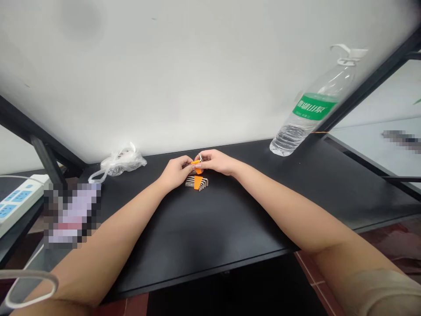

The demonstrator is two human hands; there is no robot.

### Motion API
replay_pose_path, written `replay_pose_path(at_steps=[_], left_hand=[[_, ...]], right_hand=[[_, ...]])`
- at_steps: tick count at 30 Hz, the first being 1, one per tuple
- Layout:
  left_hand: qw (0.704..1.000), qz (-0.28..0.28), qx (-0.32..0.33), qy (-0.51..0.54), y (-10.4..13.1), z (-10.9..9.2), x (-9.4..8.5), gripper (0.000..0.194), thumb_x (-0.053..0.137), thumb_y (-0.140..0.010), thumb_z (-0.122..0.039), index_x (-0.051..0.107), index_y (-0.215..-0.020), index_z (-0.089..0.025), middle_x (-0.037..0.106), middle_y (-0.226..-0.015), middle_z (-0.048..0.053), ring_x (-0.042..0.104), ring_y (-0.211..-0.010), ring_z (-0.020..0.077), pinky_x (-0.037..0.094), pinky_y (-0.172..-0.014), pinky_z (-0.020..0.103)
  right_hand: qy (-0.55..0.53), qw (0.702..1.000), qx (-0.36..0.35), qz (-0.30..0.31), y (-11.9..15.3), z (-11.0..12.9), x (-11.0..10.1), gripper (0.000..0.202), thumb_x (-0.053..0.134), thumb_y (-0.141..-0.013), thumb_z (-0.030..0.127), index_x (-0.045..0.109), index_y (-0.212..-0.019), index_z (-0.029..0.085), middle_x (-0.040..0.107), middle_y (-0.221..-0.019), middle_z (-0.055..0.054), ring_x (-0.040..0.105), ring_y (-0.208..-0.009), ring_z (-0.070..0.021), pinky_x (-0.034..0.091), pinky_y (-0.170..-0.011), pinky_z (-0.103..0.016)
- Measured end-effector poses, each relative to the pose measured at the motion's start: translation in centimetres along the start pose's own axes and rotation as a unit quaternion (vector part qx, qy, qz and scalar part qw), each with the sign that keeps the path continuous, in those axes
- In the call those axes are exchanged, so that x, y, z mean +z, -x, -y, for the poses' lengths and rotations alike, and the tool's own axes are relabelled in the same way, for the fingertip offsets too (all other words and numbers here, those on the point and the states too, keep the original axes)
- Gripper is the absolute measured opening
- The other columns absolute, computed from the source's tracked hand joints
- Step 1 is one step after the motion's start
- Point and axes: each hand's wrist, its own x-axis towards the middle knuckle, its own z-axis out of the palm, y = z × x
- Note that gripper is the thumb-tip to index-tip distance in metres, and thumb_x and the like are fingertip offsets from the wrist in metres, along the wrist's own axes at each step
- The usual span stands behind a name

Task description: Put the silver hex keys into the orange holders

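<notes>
My left hand (177, 172) and my right hand (217, 161) meet over the black table, fingertips nearly touching. Both are closed in a pinch on a hex key set with an orange holder (199, 170). Fingers cover much of it. By my right fingertips the bent silver end of a hex key (200, 156) sticks up; whether it sits fully in the holder I cannot tell. Just below my hands, a second hex key set (198, 182) lies flat on the table, its short bent ends pointing right and its long shafts left.
A large water bottle (307, 109) stands at the back right by the wall. Toward the back left lies a clear plastic bag (121, 161). A blurred-out phone-like object (74, 215) and a cable (33, 274) are near my left arm. Far left is a power strip (19, 199).
</notes>
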Motion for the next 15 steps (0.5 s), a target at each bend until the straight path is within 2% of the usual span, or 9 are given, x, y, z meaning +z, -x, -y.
replay_pose_path(at_steps=[3,7,12,15], left_hand=[[0.997,0.020,-0.022,0.073,-0.22,-0.05,-0.04,0.039,0.069,-0.090,-0.059,0.071,-0.096,-0.020,0.079,-0.095,0.005,0.073,-0.088,0.0219,0.059,-0.078,0.034],[0.987,0.041,-0.030,0.150,-0.35,-0.15,-0.08,0.042,0.073,-0.087,-0.059,0.071,-0.096,-0.018,0.079,-0.094,0.007,0.074,-0.086,0.0211,0.060,-0.082,0.037],[0.982,0.052,-0.036,0.175,-0.30,-0.29,-0.04,0.043,0.073,-0.087,-0.059,0.072,-0.098,-0.018,0.079,-0.092,0.007,0.074,-0.086,0.0212,0.060,-0.086,0.039],[0.988,0.045,-0.016,0.146,0.00,-0.61,0.17,0.040,0.070,-0.090,-0.056,0.071,-0.104,-0.019,0.079,-0.099,0.007,0.074,-0.092,0.0224,0.060,-0.088,0.040]], right_hand=[[-0.041,0.999,-0.014,-0.021,0.00,-0.14,0.25,0.037,0.089,-0.077,0.046,0.067,-0.088,0.018,0.072,-0.086,-0.004,0.066,-0.078,-0.0167,0.055,-0.073,-0.031],[-0.077,0.997,-0.021,-0.017,-0.10,-0.61,0.21,0.040,0.092,-0.074,0.042,0.062,-0.082,0.018,0.071,-0.081,-0.002,0.063,-0.068,-0.0134,0.051,-0.063,-0.028],[-0.101,0.995,-0.023,-0.009,-0.12,-0.72,0.10,0.043,0.092,-0.072,0.044,0.058,-0.079,0.019,0.070,-0.077,-0.002,0.062,-0.065,-0.0139,0.051,-0.060,-0.028],[-0.108,0.994,-0.020,-0.023,-0.09,-0.59,0.10,0.040,0.090,-0.076,0.044,0.060,-0.084,0.019,0.071,-0.079,-0.002,0.063,-0.065,-0.0134,0.052,-0.062,-0.028]])
